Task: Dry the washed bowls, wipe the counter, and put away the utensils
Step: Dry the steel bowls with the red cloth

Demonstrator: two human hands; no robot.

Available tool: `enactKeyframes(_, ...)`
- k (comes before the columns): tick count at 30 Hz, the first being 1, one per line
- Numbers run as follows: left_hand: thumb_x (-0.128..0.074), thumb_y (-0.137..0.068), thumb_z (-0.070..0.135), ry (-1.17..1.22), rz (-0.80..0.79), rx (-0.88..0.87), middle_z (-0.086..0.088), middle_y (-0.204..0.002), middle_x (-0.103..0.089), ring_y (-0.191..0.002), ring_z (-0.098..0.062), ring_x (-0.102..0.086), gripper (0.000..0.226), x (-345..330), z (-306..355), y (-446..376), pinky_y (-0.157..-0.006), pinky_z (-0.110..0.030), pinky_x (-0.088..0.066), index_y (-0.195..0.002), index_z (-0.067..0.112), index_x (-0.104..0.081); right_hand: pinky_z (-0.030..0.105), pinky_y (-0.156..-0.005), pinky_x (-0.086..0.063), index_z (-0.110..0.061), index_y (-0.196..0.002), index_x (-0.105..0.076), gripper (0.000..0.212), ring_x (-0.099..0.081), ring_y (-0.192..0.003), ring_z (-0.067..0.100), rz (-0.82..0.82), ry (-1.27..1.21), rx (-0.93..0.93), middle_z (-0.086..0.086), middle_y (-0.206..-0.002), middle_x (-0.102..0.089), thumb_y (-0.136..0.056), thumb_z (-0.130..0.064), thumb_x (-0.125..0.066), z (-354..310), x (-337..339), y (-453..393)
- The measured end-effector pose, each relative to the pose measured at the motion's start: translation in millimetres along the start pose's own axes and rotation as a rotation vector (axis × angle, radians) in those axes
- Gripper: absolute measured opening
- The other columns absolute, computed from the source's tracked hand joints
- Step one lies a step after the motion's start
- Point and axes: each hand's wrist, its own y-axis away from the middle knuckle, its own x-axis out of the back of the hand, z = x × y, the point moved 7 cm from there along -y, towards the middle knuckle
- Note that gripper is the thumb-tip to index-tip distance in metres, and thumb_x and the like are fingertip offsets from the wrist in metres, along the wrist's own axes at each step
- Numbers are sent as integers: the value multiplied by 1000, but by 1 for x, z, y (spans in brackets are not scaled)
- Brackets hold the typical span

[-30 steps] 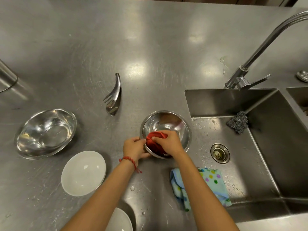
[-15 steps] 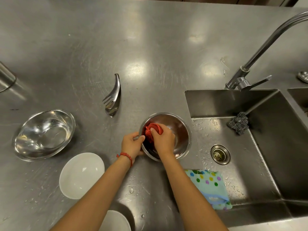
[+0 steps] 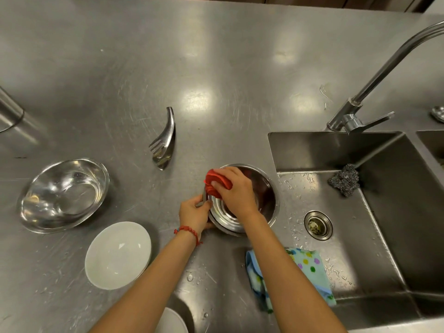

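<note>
Tabletop: the brushed stainless steel tabletop point(image 3: 216, 68) carries everything, with water drops showing near the person.
Sink: the stainless steel sink basin point(image 3: 396, 212) lies at the right, beside the bowl in hand.
Large bowl: a wide shiny steel bowl point(image 3: 63, 194) sits at the left, well apart from the hands.
Bowl in hand: the small round steel bowl point(image 3: 259, 200) stands on the tabletop, tilted towards the left.
White bowl: a plain white ceramic bowl point(image 3: 117, 254) waits near left.
Spotted cloth: a light blue cloth with coloured dots point(image 3: 310, 267) lies near, partly under the right forearm.
Utensils: a curved steel serving fork point(image 3: 164, 140) lies far left of the bowl.
Right hand: the right hand point(image 3: 236, 191) has its fingers curled on a bunched red cloth point(image 3: 212, 180), pressing it at the bowl's far-left rim.
Left hand: the left hand point(image 3: 194, 213) pinches the bowl's near-left rim.
Doing it well: probably keep the rim steadied, sweep the cloth round the inside wall and then the base, turning the bowl so no wet patch is missed.
</note>
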Motion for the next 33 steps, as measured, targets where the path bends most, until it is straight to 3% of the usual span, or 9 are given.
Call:
enactKeyframes(3,-58,-86,6,8,36,21,-4,-68,-66,-58,-18,-64,14,3,0,-1,-39,-22,-50,-89,15,-68,30,-95,-45,-13,-118,-59,34,-54,-109,21,-23,134,78,8,-120,-59,-85,-18,-63,-3,-2,-8)
enactKeyframes(11,-55,-86,1,58,23,18,-3,-62,-67,-52,-16,-65,21,1,-5,1,-42,-24,-52,-78,15,-69,24,-84,-39,-15,-119,-57,32,-54,-106,24,123,261,-110,8,-120,-56,-89,-23,-56,12,29,-28)
enactKeyframes(16,-54,-87,1,116,36,40,-4,-69,-67,-62,-18,-65,20,0,-10,7,-43,-26,-55,-83,16,-67,34,-87,-45,-16,-118,-60,32,-57,-103,27,149,326,-220,10,-117,-58,-88,-24,-58,28,61,-22)
enactKeyframes(21,-54,-87,0,164,41,41,-5,-73,-66,-66,-20,-64,19,-1,-10,13,-43,-24,-55,-90,16,-65,30,-82,-42,-19,-110,-65,27,-58,-99,29,147,297,-287,13,-110,-62,-84,-23,-63,42,88,-1)
enactKeyframes(33,-56,-86,0,224,54,119,-6,-70,-64,-64,-19,-63,19,-3,-8,24,-39,-23,-53,-77,15,-65,25,-87,-48,-18,-109,-66,30,-60,-99,18,217,66,-352,5,-109,-67,-80,-19,-69,52,100,81)
